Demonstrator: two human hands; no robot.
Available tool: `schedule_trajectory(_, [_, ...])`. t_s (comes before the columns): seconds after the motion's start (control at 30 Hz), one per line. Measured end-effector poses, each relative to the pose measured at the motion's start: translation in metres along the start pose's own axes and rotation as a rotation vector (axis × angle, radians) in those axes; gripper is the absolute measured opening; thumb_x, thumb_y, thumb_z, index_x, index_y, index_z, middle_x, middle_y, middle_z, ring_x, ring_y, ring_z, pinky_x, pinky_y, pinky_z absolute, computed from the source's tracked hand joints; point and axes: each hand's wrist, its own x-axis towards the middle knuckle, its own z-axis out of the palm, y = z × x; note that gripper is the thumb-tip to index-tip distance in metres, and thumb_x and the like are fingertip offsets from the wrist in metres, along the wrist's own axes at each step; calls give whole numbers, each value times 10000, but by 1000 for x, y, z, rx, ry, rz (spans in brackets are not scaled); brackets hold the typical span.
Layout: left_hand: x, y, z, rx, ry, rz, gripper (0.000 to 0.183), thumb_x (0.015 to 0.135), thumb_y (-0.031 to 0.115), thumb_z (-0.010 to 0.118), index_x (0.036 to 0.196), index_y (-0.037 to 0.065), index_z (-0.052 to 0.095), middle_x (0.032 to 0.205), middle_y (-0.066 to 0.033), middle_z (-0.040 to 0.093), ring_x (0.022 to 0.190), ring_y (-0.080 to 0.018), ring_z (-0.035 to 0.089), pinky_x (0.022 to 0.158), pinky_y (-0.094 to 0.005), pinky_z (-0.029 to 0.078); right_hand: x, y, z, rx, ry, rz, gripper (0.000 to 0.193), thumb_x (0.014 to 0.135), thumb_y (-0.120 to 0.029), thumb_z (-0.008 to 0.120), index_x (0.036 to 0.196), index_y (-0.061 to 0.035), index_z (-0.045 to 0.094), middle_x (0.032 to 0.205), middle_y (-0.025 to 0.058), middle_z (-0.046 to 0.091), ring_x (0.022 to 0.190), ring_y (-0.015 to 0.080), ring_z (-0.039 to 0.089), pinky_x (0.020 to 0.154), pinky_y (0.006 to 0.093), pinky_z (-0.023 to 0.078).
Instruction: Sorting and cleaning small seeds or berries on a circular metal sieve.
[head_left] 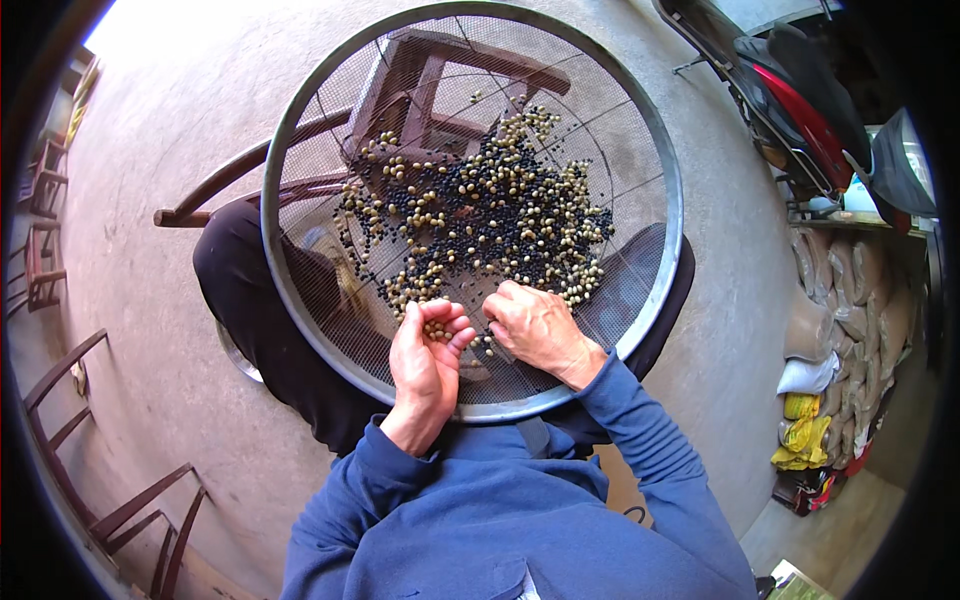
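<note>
A large round wire-mesh sieve [272, 215] with a grey rim rests across my lap. Black beans [455, 205] and pale tan beans [585, 232] lie mixed on its mesh, heaped mostly in the middle and toward the right. My left hand [422, 372] is cupped palm up over the near part of the sieve, with a small pile of pale beans [435, 331] in it. Just to its right, my right hand [545, 335] reaches down to the mesh, fingers bent and pressed together. Whatever its fingertips hold is hidden. A few loose beans [483, 350] lie between the hands.
Under the sieve's far side stands a brown wooden chair [335, 122], partly seen through the mesh. More wooden chairs [70, 430] line the left. A red and black motorbike [800, 110] is at the upper right, above stacked filled sacks [845, 300] and yellow bags [803, 440].
</note>
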Motion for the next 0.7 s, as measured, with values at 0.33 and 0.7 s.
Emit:
schedule_trajectory(0.33, [1, -1, -3, 12, 6, 9, 416, 1107, 389, 454, 1086, 20, 645, 1042, -113, 685, 957, -216, 655, 871, -373, 563, 4, 0, -5, 20, 57, -23, 107, 820, -75, 701, 890, -63, 621, 872, 113, 602, 776, 315, 670, 671, 421, 564])
schedule_trajectory(0.7, [3, -2, -6, -50, -28, 35, 416, 1098, 410, 460, 1074, 36, 640, 1014, -109, 684, 951, -213, 647, 856, -375, 555, 20, -39, -39, 543, 184, 54, 119, 863, -44, 697, 981, -34, 710, 893, 115, 678, 790, 271, 686, 696, 370, 556])
